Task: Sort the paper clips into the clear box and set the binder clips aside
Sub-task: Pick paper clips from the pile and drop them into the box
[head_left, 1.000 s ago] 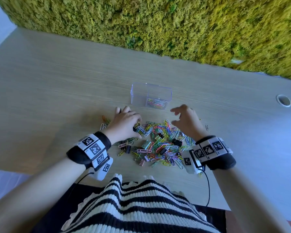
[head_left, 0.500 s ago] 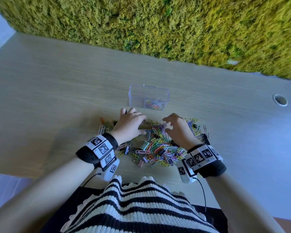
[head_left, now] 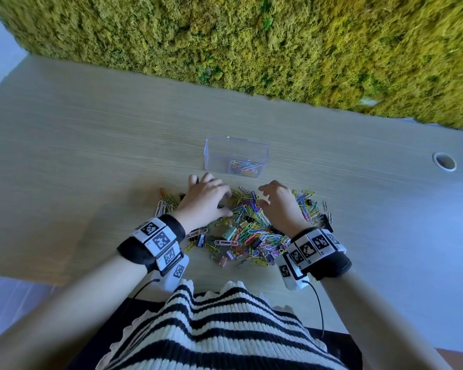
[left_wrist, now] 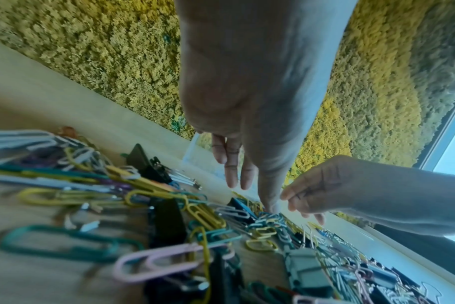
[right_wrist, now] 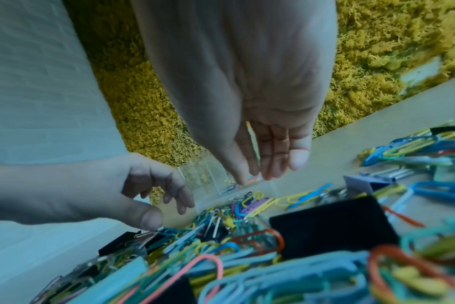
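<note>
Left hand (head_left: 206,198) and right hand (head_left: 278,206) lay relaxed, grip released, over tangled heap of glossy wire paper clips (head_left: 247,231) and boxy binder clips (head_left: 230,232) on woodgrain surface (head_left: 91,156). Clear box (head_left: 235,156) just beyond, few clips inside.

Your left hand (head_left: 205,201) covers the paper clips (head_left: 247,231) lying beneath its palm; whether its fingertips touch or pinch one cannot be told. Your right hand (head_left: 280,206) likewise hides the heap under it, and its curled fingers conceal any contact. In the left wrist view, the clips nearest the lens, below your wrist, are blurred, and the binder clips (left_wrist: 166,222) there read only as dark shapes. The clear box (right_wrist: 208,174), beyond your fingertips, is partly masked by them in the right wrist view; its contents are too small to count.
</note>
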Demonstrator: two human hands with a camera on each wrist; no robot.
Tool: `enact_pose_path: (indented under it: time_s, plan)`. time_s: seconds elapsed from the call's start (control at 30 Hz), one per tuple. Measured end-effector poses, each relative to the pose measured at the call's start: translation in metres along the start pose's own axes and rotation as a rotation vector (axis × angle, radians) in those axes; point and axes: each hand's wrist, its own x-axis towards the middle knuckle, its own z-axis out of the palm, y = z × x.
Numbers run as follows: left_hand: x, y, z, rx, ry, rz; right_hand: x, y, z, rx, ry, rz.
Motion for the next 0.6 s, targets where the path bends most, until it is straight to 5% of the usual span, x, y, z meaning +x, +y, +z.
enact_pose_path:
  time_s: [0.27,0.6]
  plan:
    - [-0.013,-0.022,0.000,-0.051,0.071,-0.049,-0.001,-0.016,0.007,-0.225,-0.137,0.031]
    - [-0.006,-0.020,0.004,-0.050,-0.035,0.026,-0.002,-0.019,0.021,-0.197,-0.015,-0.062]
